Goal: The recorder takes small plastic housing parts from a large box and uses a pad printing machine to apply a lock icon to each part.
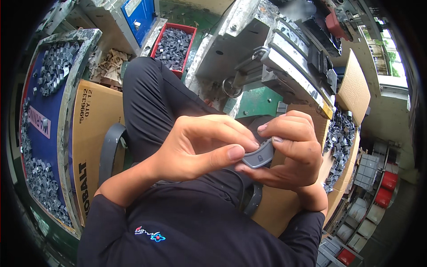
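Between my two hands, above my lap, is a small curved grey plastic part [259, 156] with a padlock symbol moulded on its face. My left hand [209, 142] pinches its left end between thumb and fingers. On the other side my right hand [291, 149] grips the right end, its thumb below and its fingers curled at the upper edge. The part is tilted, its concave edge upward. What lies behind it between the fingertips is hidden.
At the left, a blue-topped table [51, 147] bears many loose grey parts beside a cardboard box [95, 115]. A red bin [192, 35] of similar parts stands ahead. A metal machine [235, 49] rises ahead right. Near my right arm an open carton [356, 89] holds more dark parts.
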The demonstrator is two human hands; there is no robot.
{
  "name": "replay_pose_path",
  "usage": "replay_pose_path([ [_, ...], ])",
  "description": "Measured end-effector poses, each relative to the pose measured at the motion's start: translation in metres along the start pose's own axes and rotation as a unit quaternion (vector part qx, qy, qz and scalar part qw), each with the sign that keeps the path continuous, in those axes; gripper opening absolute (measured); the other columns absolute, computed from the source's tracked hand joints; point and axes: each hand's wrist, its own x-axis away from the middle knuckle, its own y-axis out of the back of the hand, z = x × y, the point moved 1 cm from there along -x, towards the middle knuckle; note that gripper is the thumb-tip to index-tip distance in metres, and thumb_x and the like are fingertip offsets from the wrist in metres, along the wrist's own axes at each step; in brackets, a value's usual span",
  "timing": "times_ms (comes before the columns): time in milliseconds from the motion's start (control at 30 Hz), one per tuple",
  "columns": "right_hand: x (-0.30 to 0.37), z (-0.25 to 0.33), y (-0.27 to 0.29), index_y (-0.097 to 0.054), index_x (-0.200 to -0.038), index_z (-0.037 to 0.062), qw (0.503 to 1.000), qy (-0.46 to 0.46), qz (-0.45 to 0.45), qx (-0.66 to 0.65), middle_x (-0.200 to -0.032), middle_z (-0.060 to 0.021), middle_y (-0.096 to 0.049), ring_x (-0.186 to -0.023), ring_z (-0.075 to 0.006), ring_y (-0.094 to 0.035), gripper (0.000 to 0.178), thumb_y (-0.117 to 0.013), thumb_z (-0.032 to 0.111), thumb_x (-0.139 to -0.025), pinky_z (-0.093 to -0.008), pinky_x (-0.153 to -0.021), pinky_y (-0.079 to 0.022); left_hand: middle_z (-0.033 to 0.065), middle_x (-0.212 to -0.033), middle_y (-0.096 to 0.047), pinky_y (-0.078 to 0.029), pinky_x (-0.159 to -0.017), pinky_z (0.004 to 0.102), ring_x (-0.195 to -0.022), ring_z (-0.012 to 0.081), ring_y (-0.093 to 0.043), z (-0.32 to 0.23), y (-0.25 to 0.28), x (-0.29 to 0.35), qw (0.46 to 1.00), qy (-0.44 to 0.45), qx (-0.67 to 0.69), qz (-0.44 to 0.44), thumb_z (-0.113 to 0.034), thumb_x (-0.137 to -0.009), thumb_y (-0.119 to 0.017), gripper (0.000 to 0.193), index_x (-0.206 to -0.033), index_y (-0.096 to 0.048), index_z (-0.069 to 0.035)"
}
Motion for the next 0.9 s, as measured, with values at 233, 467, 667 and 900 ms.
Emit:
replay_pose_path([
  [233,0.003,-0.003,-0.003,-0.056,-0.103,0.0086,1.0,-0.006,-0.006,-0.012,-0.098,-0.0081,-0.073,-0.082,-0.0237,-0.07,0.061,-0.099,0.032,-0.067,-0.037,-0.08,-0.054,0.0189,-0.11,-0.071,-0.054,-0.095,0.0372,-0.105,0.0241,-0.068,0.001,0.001,-0.001,1.0,0.0,0.005,-0.002,-0.013,-0.098,-0.07,0.019,-0.108,-0.077,0.003],
  [467,0.002,-0.003,-0.005,-0.056,-0.102,0.0089,1.0,-0.01,-0.006,-0.017,-0.098,-0.0083,-0.073,-0.083,-0.0237,-0.07,0.061,-0.099,0.032,-0.067,-0.037,-0.079,-0.054,0.019,-0.109,-0.071,-0.054,-0.095,0.0379,-0.105,0.0245,-0.068,0.001,0.003,-0.002,1.0,-0.011,-0.013,0.001,-0.013,-0.097,-0.072,0.019,-0.107,-0.077,0.002],
  [667,-0.002,-0.005,0.003,-0.059,-0.106,0.0066,1.0,-0.005,-0.007,-0.028,-0.102,-0.0111,-0.074,-0.085,-0.026,-0.072,0.059,-0.098,0.03,-0.068,-0.0367,-0.08,-0.054,0.02,-0.113,-0.071,-0.053,-0.095,0.0377,-0.106,0.0249,-0.068,0.002,0.003,-0.006,0.999,-0.03,-0.024,0.013,-0.018,-0.098,-0.072,0.023,-0.109,-0.076,0.002],
  [900,-0.003,-0.04,0.059,-0.064,-0.124,-0.0047,0.993,-0.057,-0.102,-0.012,-0.12,-0.0197,-0.07,-0.109,-0.0263,-0.067,0.052,-0.083,0.027,-0.088,-0.038,-0.09,-0.051,0.0203,-0.117,-0.072,-0.057,-0.089,0.0361,-0.106,0.0271,-0.071,-0.024,-0.013,-0.047,0.961,-0.108,-0.243,0.071,-0.012,-0.095,-0.072,0.025,-0.115,-0.075,0.002],
])
